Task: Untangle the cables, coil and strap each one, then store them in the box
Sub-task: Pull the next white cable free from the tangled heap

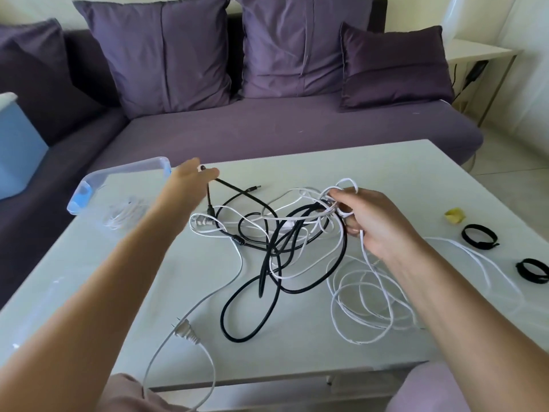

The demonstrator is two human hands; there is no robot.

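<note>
1. Tangle (276, 233): black and white cables looped over one another on the white table (386, 162); every place below is given relative to this tangle
2. Left hand (190, 181): raised over the far left edge of the tangle, thumb and fingertips pinching the black cable (258, 281), a stretch of which is lifted off the table
3. Black cable: from the pinch it runs down into the tangle, and a long loop of it lies on the table at the near side
4. Right hand (374, 224): at the far right edge of the tangle, fingers curled round several small loops of the white cable (365, 310); one strand runs down past the palm
5. White cable: wide loose loops lie to the near right of the tangle, under the right forearm
6. Grey cord (190, 310): leaves the tangle on its near left, carries a plug (185, 331), and hangs over the table's near edge
7. Box (118, 173): clear plastic with a blue-tinted rim, to the far left of the tangle; a coiled white cable (121, 217) lies inside it
8. Straps (478, 236): two black rings, well to the right of the tangle; a crumpled yellow scrap (454, 215) lies just beyond them
9. Sofa (267, 129): purple, with cushions (166, 55), beyond the tangle and the table; a blue container (17, 144) stands on it at the far left
</note>
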